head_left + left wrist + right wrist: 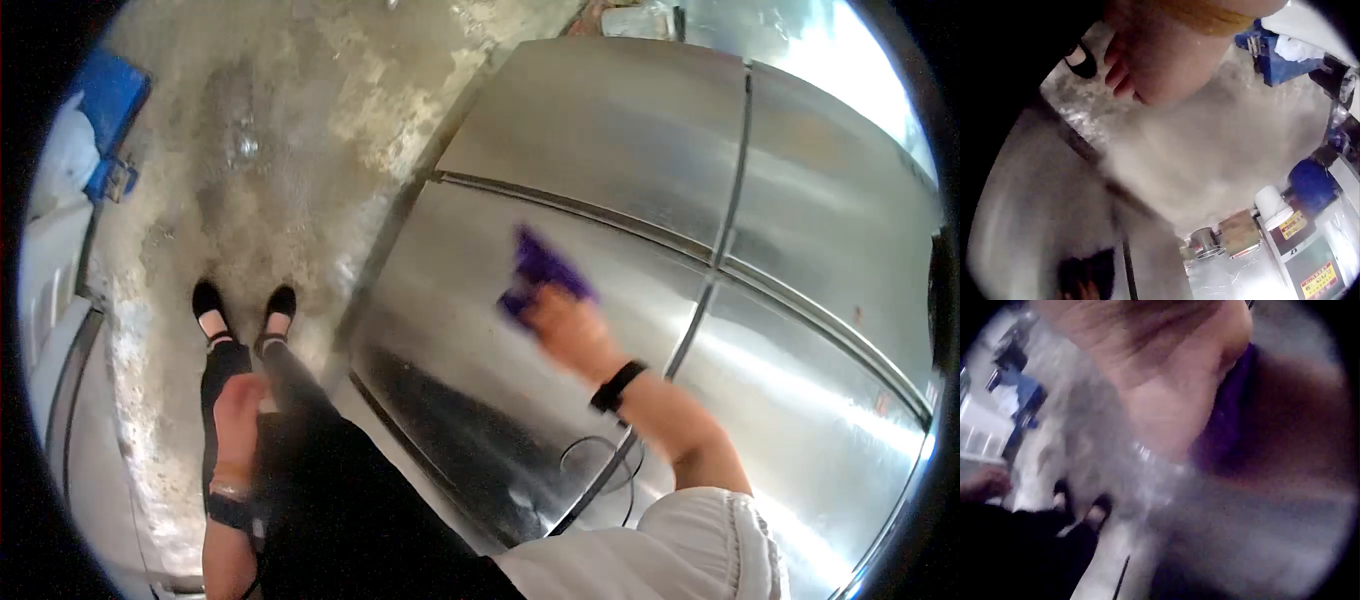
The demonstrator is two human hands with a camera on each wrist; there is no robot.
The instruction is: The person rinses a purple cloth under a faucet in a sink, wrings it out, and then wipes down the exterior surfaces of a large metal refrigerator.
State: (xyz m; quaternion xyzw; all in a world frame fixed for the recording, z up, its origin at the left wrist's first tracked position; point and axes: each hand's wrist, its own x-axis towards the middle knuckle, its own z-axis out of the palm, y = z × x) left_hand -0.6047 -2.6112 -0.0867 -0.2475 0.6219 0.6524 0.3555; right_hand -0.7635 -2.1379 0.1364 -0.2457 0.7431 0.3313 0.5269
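A purple cloth (540, 262) is in my right hand (572, 330), which holds it against a brushed steel door panel (450, 260). In the right wrist view the palm fills the top, and the cloth (1227, 425) shows beside it, blurred. The left wrist view catches the cloth, dark, and some fingertips low in the frame. My left hand (240, 402) hangs by my dark-clothed leg and holds nothing; its fingers (1124, 84) are loosely bent.
Other steel panels (610, 120) adjoin, divided by dark seams. A thin black cable (600, 440) loops near my right elbow. Worn floor (300, 130) lies to the left, with a blue container (108, 95) at its far edge. Beyond the floor stand a white bucket (1272, 206) and a metal pot (1204, 239).
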